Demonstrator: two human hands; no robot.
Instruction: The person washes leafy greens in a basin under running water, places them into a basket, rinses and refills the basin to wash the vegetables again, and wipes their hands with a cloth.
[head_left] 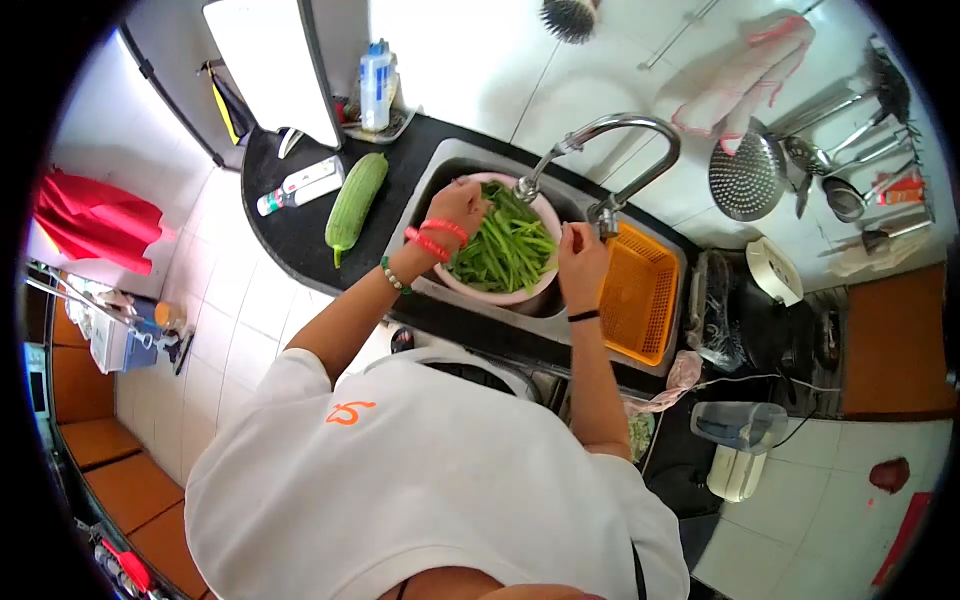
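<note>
A pink basin sits in the left bowl of the metal sink, filled with long green vegetable stems. My left hand, with red and beaded bracelets at the wrist, is over the basin's left side. Its fingers are curled closed above the greens; what they hold, if anything, is hidden. Just past the basin's right rim is my right hand, a black band on its wrist. Its fingertips are pinched together close to the base of the chrome faucet, and I cannot make out anything between them.
An orange plastic basket lies in the sink's right bowl. Left of the sink, a long green gourd and a white packet rest on the black counter. A skimmer and other utensils hang on the tiled wall.
</note>
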